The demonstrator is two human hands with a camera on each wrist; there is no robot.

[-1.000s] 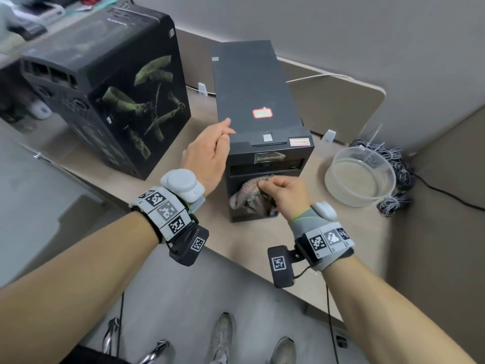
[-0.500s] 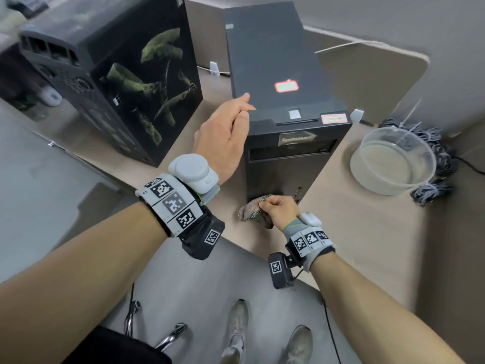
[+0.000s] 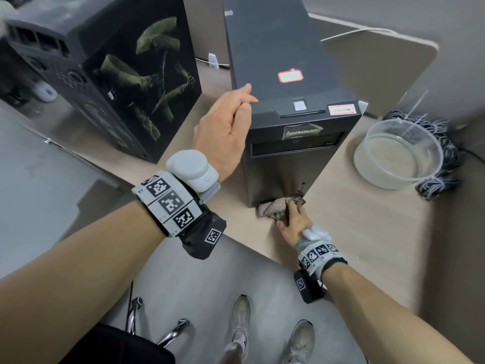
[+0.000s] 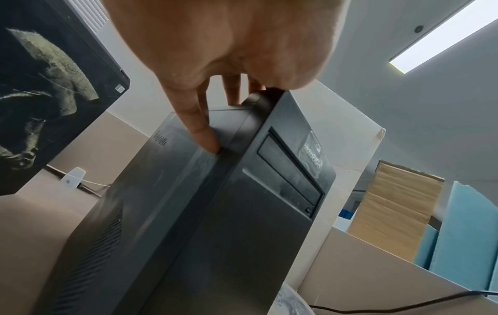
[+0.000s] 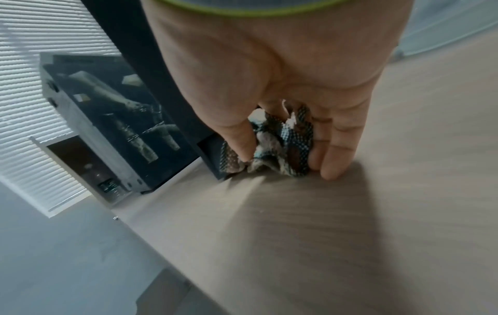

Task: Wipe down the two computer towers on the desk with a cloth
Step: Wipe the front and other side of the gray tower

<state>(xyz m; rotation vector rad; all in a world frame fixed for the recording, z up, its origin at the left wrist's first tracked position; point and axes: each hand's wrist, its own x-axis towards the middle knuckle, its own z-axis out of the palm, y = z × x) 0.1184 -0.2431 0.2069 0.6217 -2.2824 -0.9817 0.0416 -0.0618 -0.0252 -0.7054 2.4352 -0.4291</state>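
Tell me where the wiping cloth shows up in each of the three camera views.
Head: cloth low and right of centre, at the foot of the Lenovo tower, under the right hand.
Left wrist: not in view.
Right wrist: cloth at centre, bunched in the fingers.
Shared landmark: the Lenovo tower.

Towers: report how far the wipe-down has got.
Done: nothing can be confirmed clean. In hand: the right hand holds the cloth at the bottom of the Lenovo tower's front, while the left hand steadies its top edge. Left: the tower with the glass side panel stands untouched.
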